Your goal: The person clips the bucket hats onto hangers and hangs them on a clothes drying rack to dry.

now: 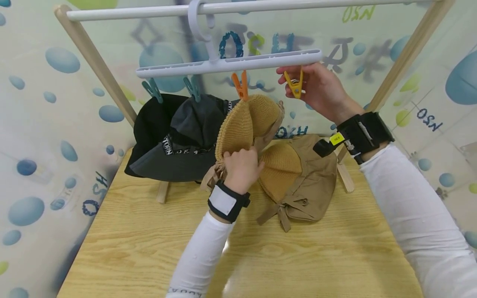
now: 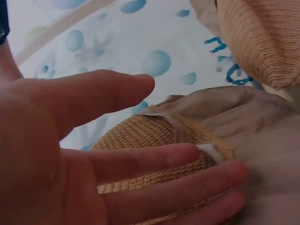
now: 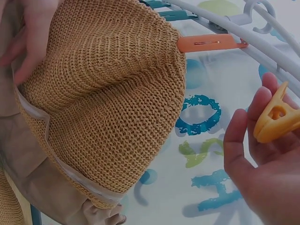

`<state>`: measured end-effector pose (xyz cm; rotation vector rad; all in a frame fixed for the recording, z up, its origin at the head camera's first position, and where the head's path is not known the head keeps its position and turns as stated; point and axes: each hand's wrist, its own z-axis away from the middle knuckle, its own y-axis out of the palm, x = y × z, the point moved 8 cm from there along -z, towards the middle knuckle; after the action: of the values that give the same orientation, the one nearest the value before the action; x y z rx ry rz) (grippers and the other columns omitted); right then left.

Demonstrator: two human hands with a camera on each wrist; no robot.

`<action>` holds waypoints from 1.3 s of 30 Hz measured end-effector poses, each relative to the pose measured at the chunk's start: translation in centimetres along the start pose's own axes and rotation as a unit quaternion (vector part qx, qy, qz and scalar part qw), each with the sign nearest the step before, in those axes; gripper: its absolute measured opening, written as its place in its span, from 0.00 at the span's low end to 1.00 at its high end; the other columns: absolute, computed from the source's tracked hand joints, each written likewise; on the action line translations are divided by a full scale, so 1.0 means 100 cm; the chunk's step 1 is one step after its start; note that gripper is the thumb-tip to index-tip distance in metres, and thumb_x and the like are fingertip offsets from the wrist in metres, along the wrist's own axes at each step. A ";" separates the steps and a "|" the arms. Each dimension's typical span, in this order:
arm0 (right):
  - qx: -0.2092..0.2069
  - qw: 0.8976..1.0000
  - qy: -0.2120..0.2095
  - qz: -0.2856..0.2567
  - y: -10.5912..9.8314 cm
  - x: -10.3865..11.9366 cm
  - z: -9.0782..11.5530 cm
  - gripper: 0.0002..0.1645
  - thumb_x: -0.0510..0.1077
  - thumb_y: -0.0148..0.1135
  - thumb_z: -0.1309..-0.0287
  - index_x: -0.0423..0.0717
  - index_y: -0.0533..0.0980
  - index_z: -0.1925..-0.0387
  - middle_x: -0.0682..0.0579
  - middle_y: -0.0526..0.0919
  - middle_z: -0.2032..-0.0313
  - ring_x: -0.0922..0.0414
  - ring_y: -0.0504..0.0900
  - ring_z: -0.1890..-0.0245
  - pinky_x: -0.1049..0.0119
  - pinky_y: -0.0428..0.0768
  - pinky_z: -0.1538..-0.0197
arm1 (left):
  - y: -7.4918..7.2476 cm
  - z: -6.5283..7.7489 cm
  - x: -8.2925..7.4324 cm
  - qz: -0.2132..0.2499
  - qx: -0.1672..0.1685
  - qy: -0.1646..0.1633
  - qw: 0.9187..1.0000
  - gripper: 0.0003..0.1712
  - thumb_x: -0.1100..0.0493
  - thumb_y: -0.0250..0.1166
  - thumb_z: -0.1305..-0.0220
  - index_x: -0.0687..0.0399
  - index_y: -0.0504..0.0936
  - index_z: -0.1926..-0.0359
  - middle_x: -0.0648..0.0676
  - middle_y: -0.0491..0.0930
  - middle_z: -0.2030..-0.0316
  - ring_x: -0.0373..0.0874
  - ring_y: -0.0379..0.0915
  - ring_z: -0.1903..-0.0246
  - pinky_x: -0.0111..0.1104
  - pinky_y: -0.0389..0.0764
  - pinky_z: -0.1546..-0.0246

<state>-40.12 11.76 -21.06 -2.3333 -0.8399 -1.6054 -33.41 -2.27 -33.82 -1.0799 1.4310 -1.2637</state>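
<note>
In the head view, my left hand (image 1: 242,167) is at the front of a tan knitted bucket hat (image 1: 234,128) hanging from an orange clip (image 1: 241,85). Seen at the left wrist, that hand (image 2: 136,173) has its thumb lifted and its fingers stretched out over knitted fabric (image 2: 136,133). My right hand (image 1: 322,89) is raised under the right end of a white hanger (image 1: 238,63), beside a yellow clip (image 1: 294,86). At the right wrist, the clip (image 3: 276,119) appears in front of the loosely bent fingers, which do not pinch it.
A second tan hat with a knitted part (image 1: 281,169) and ribbon ties lies on the wooden table (image 1: 298,260). Dark bucket hats (image 1: 179,145) hang from teal clips (image 1: 152,90) at the left. A white rail (image 1: 149,12) on wooden posts (image 1: 97,62) carries the hanger.
</note>
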 end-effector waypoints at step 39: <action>0.006 1.000 0.010 0.001 -0.002 -0.009 0.000 0.26 0.36 0.33 0.29 0.38 0.82 0.60 0.42 0.79 0.56 0.49 0.74 0.62 0.58 0.68 0.56 | 0.107 -0.055 0.008 0.180 0.135 -0.020 0.974 0.19 0.56 0.59 0.33 0.54 0.69 0.81 0.48 0.62 0.84 0.42 0.60 0.84 0.32 0.62 0.82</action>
<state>-40.48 11.60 -21.87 -2.3068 -0.8390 -1.6148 -39.40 -0.96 -44.26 -0.6255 1.3082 -1.1259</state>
